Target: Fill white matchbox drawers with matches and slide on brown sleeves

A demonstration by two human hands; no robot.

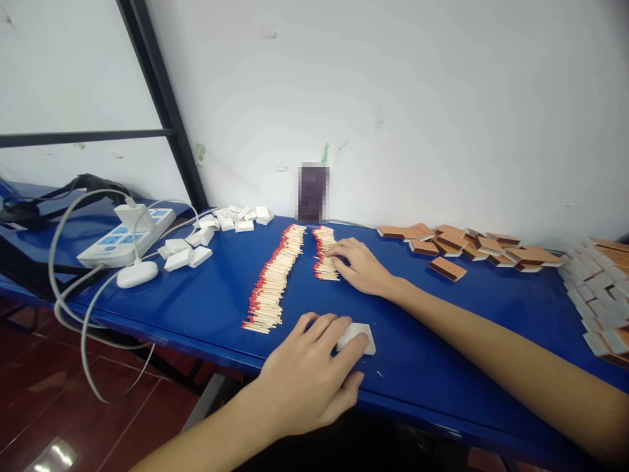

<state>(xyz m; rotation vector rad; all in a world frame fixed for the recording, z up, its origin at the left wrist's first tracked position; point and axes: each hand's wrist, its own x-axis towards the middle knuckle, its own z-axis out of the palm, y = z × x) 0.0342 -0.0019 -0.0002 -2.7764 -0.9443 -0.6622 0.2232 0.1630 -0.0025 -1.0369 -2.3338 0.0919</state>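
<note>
My left hand (314,367) is at the front edge of the blue table, its fingers curled over a small white matchbox tray (364,333) that rests on the tabletop. Farther back, my right hand (362,265) reaches in from the right. Its bent fingertips close on red-tipped matches (327,270) in the shorter row; the exact grip is partly hidden. A longer row of matches (270,285) lies left of it, heads pointing left. One small splinter-like piece (379,373) lies near the front edge.
White trays (179,254) lie scattered at back left beside a power strip (128,236) with looping white cables. Orange-brown matchbox sleeves (447,268) spread along the wall at right. Stacked boxes (597,282) stand at far right. A blurred dark rectangle (312,193) leans at the wall.
</note>
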